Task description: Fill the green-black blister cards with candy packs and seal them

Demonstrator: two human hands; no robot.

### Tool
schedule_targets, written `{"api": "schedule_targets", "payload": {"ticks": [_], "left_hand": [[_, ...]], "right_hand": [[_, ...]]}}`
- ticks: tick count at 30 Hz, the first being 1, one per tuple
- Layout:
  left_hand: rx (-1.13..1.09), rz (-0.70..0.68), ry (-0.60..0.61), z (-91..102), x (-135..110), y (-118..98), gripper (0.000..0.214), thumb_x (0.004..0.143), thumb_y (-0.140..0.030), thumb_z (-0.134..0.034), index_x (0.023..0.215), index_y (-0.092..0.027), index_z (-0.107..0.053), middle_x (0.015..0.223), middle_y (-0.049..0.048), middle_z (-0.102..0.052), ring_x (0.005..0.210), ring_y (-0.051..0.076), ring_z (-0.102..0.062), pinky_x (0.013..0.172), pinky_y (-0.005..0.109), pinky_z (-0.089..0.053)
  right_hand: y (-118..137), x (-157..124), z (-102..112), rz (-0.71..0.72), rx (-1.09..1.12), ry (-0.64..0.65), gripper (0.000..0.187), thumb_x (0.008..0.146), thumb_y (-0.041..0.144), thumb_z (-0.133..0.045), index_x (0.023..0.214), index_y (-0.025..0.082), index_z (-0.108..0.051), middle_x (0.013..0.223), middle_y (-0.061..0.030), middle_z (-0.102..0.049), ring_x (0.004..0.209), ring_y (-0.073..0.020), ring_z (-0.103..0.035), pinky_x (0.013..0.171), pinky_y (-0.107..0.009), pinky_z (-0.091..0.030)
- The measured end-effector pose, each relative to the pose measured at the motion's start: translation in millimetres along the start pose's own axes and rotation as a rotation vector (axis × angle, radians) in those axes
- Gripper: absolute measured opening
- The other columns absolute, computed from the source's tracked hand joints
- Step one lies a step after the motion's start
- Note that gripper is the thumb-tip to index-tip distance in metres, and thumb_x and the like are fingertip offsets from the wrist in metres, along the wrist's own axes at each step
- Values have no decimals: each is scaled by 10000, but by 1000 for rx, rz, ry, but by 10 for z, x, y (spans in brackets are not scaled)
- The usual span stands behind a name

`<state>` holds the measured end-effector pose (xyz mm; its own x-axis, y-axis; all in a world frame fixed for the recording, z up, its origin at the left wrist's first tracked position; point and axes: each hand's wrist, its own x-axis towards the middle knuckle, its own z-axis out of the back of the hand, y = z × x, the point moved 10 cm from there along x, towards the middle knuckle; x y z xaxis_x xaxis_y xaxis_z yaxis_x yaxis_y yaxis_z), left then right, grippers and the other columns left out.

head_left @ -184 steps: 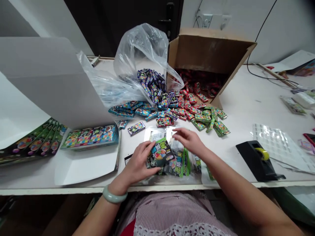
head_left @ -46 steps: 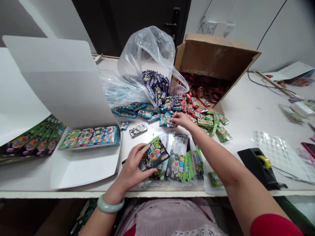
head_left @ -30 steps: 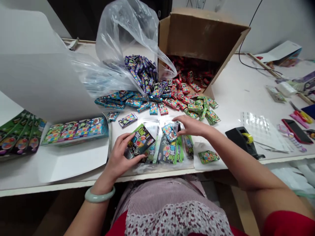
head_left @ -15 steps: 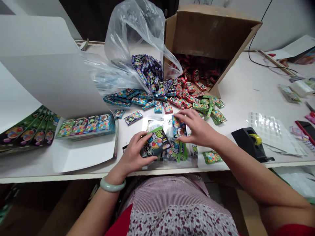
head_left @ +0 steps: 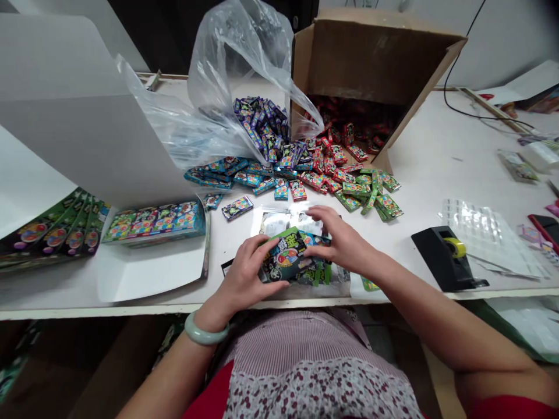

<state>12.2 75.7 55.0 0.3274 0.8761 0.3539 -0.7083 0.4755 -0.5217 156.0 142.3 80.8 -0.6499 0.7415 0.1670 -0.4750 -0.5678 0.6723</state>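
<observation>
L hand [head_left: 238,280] – R hand [head_left: 341,241] – both curled, close

One camera is worn on the person's head and faces forward and down, close above the left hand [head_left: 242,282] and right hand [head_left: 343,244], looking across the white table [head_left: 430,174] toward a cardboard box [head_left: 371,58].

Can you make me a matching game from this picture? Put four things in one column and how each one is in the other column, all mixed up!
Things:
1. green packet
2. black tape dispenser
3. cardboard box
4. clear plastic bag

How they are:
A. tipped on its side, with red packets in it
B. held in the left hand
C. holds a yellow tape roll
D. has purple packets spilling from it

Right pairs: 1-B, 2-C, 3-A, 4-D
</observation>
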Motion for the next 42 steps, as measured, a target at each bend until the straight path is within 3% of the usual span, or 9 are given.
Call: {"api": "schedule_targets", "payload": {"ticks": [4,9,13,16,21,26,35,39,42], "left_hand": [[6,60,-111,94,78,-44,811,639,-377,-793,1319,-180,-398,1183,131,-440,1119,293,-481,955,475,-467],[25,63,-58,71,134,-80,830,633,-360,-792,1334,-196,-380,1192,122,-431,1111,290,-484,961,481,-466],[33,92,-71,101,84,-5,828,645,-355,-784,1344,-195,-371,1194,124,-426,1125,297,-475,966,486,-463],[13,93,-99,105,69,-9,865,636,-374,-791,1360,-201,-352,1202,123,-418,1140,299,-466,978,484,-457],[13,77,-85,65,80,-49,886,646,-378,-790,1384,-229,-322,1207,117,-416,1138,301,-468,972,494,-457],[13,70,-53,46,52,-16,877,652,-392,-786,1381,-218,-329,1211,123,-413,1142,297,-461,983,489,-446],[-26,32,-30,-25,41,-57,877,653,-417,-777,1385,-222,-335,1212,132,-422,1128,311,-475,951,497,-463],[-9,80,-94,34,63,-8,876,649,-418,-781,1378,-204,-344,1193,133,-432,1113,304,-483,942,493,-472],[28,150,-176,133,97,25,906,629,-406,-799,1374,-180,-336,1200,145,-442,1139,316,-471,965,513,-455]], "right_hand": [[-121,-78,15,-138,81,-100,348,824,326,-644,1147,254,-537,1204,-95,-526,1168,-250,-513,986,-443,-443],[-202,-93,215,-188,88,-108,174,841,282,-609,1009,241,-628,948,-53,-617,915,-214,-598,830,-405,-487],[-357,-152,527,-276,276,-301,195,797,330,-655,950,220,-605,861,-23,-620,742,-163,-597,680,-333,-509],[-430,-170,535,-293,542,-434,324,789,342,-656,1073,242,-536,911,-7,-584,706,-128,-592,641,-295,-530],[-373,-56,281,-285,632,-375,262,767,304,-659,977,217,-528,852,0,-570,742,-132,-588,659,-287,-541],[-316,-43,359,-281,548,-401,478,759,264,-654,1188,275,-444,931,-1,-532,656,-101,-567,580,-252,-528],[-204,16,-18,-270,295,80,418,805,220,-611,1216,261,-540,892,-17,-609,634,-112,-596,584,-274,-515],[-152,90,10,-213,216,-58,327,808,257,-639,1131,231,-595,922,-45,-617,744,-156,-610,687,-338,-532],[-41,88,50,-129,125,-153,313,786,320,-681,1085,249,-621,1096,-83,-592,1048,-238,-567,874,-421,-494]]}}
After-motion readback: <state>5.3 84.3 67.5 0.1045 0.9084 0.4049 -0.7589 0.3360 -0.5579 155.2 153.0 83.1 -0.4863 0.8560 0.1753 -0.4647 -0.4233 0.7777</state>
